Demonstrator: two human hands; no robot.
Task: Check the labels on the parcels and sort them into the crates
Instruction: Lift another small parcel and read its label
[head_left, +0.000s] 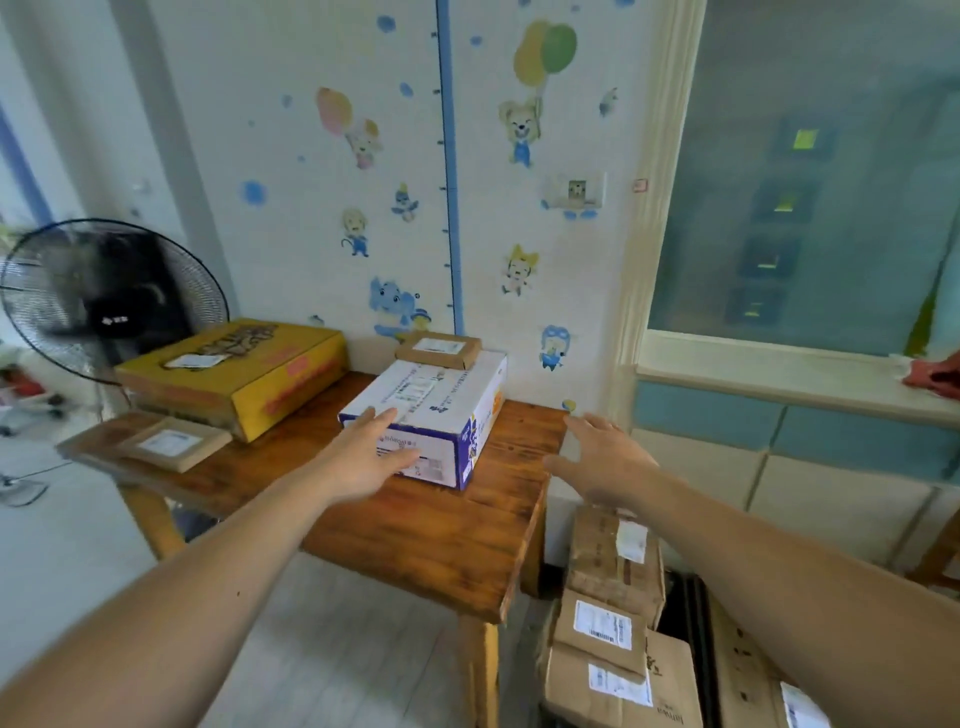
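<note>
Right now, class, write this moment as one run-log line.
left hand open at white box | right hand open near table right edge | small brown parcel atop white box

Nothing legible: print on white-and-purple box (441, 410), far edge of tabletop (426, 540), blurred; floor parcel label (602, 623) possibly a barcode

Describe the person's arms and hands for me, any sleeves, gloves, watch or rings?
Nothing worn shows in this view. The left hand and the right hand are bare, with no gloves, and no rings are visible on the fingers. Neither wrist carries a watch or band, and no sleeve reaches into the frame on either side.
</note>
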